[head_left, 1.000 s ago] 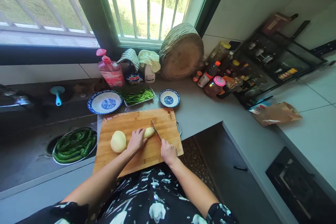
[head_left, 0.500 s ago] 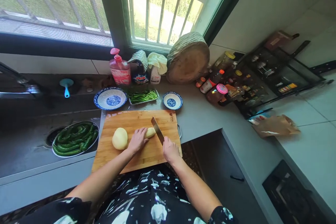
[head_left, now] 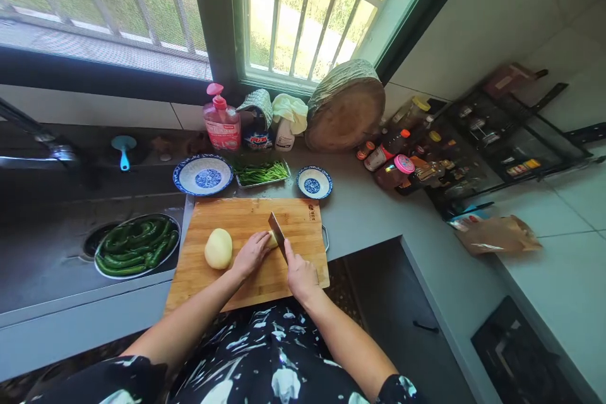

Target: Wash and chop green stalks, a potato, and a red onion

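Observation:
My left hand is closed over a pale peeled potato piece, pressing it to the wooden cutting board; the fingers hide most of the piece. In my right hand is the handle of a kitchen knife. Its broad blade stands slanted right beside the potato piece, close to my left fingertips. Whether the edge is in the potato I cannot tell. A second, rounded peeled potato lies on the board, left of my left hand.
Behind the board stand a large blue-rimmed plate, a tray of cut green stalks and a small plate. Green peppers fill a bowl in the sink at left. Bottles crowd the right corner.
The knife has shifted left, nearer my left fingertips, and less of the potato piece shows. My right index finger now lies along the blade. The whole view has shifted slightly.

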Tool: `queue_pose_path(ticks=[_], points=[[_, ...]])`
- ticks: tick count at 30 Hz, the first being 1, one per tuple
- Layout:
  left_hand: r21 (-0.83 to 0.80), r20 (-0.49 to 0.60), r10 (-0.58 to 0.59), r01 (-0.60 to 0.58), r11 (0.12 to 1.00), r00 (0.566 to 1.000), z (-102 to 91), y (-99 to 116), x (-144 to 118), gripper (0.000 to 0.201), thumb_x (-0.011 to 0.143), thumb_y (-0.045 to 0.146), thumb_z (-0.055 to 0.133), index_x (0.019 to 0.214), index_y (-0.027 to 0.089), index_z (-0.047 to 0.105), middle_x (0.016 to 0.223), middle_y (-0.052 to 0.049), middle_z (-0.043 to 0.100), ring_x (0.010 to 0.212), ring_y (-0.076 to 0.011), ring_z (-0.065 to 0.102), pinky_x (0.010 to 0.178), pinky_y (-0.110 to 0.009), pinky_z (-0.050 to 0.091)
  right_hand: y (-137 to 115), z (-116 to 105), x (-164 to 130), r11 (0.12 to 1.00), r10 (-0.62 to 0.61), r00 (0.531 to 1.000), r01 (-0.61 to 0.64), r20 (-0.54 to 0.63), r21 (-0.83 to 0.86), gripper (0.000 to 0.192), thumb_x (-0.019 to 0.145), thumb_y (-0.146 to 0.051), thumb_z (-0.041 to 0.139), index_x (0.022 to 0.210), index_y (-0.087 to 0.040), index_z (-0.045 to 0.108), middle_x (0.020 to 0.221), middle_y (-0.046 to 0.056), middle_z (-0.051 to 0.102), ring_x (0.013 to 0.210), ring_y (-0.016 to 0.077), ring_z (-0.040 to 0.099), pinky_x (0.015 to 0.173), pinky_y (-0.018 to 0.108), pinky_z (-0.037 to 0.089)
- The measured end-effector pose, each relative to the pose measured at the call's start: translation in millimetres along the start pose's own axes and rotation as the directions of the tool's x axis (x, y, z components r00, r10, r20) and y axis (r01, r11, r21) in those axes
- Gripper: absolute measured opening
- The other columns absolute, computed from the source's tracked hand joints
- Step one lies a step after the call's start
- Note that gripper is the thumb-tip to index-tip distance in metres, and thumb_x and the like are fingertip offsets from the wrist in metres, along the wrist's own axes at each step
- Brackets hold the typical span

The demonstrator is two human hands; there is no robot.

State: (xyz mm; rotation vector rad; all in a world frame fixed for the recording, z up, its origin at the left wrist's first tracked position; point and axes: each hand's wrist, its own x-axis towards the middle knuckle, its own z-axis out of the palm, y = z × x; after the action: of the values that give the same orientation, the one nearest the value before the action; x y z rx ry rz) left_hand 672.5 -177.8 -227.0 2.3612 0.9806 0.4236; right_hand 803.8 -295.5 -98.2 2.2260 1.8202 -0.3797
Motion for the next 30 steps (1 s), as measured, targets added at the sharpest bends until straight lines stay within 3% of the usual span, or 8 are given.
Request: queue_pose_path(ticks=[5, 12, 16, 21, 25, 30], points=[[0.003, -0.009, 0.001, -0.001, 1.0, 1.0, 0.7, -1.3, -0.3, 0.032, 0.087, 0.026, 0.045, 0.115, 0.015, 0.057, 0.123, -0.013, 0.058, 0.116, -0.0244, 0.052, 0.1, -0.041, 0.042, -6.5, 5.8, 4.9, 0.999, -0.045, 0.999, 0.045, 0.009, -0.025, 0.074, 0.082, -0.005, 0.04, 0.148, -0.019, 0.009, 0.085, 0.011, 0.066, 0.071, 0.0221, 0.068, 0.06, 0.03, 0.052], [-0.04, -0.016, -0.026, 0.025, 0.999, 1.0, -1.5, 2.9, 0.1, 0.032, 0.084, 0.024, 0.049, 0.115, 0.017, 0.057, 0.124, -0.013, 0.057, 0.117, -0.024, 0.051, 0.101, -0.042, 0.041, 0.6, 37.5, 16.9, 0.999, -0.034, 0.999, 0.034, 0.006, -0.028, 0.075, 0.082, -0.008, 0.041, 0.148, -0.018, 0.005, 0.085, 0.011, 0.067, 0.071, 0.0198, 0.067, 0.064, 0.029, 0.053], [-0.091, -0.006, -0.105, 0.104, 0.99, 0.994, -8.7, 1.0, -3.5, 0.044, 0.079, 0.022, 0.056, 0.121, 0.016, 0.049, 0.126, -0.013, 0.055, 0.119, -0.0241, 0.049, 0.103, -0.042, 0.039, 7.1, 23.6, 13.2, 0.999, -0.035, 0.999, 0.035, -0.01, 0.01, 0.069, 0.086, -0.015, 0.04, 0.148, -0.019, 0.01, 0.084, 0.009, 0.067, 0.071, 0.0192, 0.067, 0.064, 0.027, 0.052], [-0.16, -0.088, -0.229, 0.214, 0.964, 0.969, -14.7, -5.9, -22.6, 0.052, 0.076, 0.018, 0.054, 0.127, 0.016, 0.041, 0.13, -0.013, 0.051, 0.123, -0.024, 0.046, 0.105, -0.043, 0.036, -3.3, 0.1, -3.3, 0.999, -0.036, 0.996, 0.038, -0.076, 0.029, 0.066, 0.088, -0.016, 0.037, 0.148, -0.018, 0.008, 0.082, 0.009, 0.067, 0.068, 0.0198, 0.066, 0.061, 0.028, 0.052], [-0.195, -0.142, -0.267, 0.237, 0.952, 0.953, -12.9, -2.0, -28.7, 0.043, 0.079, 0.02, 0.05, 0.122, 0.014, 0.047, 0.126, -0.014, 0.055, 0.12, -0.024, 0.049, 0.104, -0.041, 0.038, -19.0, 3.7, -8.9, 0.997, -0.062, 0.996, 0.065, -0.06, 0.041, 0.069, 0.086, -0.016, 0.041, 0.148, -0.019, 0.01, 0.082, 0.009, 0.066, 0.067, 0.0201, 0.066, 0.06, 0.028, 0.052], [-0.18, -0.083, -0.227, 0.209, 0.961, 0.97, -7.4, 3.1, -19.7, 0.036, 0.081, 0.019, 0.049, 0.115, 0.011, 0.055, 0.125, -0.015, 0.057, 0.118, -0.0242, 0.051, 0.104, -0.039, 0.04, -27.6, 8.4, -4.7, 0.999, -0.048, 0.998, 0.049, -0.027, 0.015, 0.069, 0.085, -0.011, 0.04, 0.147, -0.018, 0.013, 0.08, 0.01, 0.065, 0.066, 0.0203, 0.066, 0.06, 0.028, 0.052]])
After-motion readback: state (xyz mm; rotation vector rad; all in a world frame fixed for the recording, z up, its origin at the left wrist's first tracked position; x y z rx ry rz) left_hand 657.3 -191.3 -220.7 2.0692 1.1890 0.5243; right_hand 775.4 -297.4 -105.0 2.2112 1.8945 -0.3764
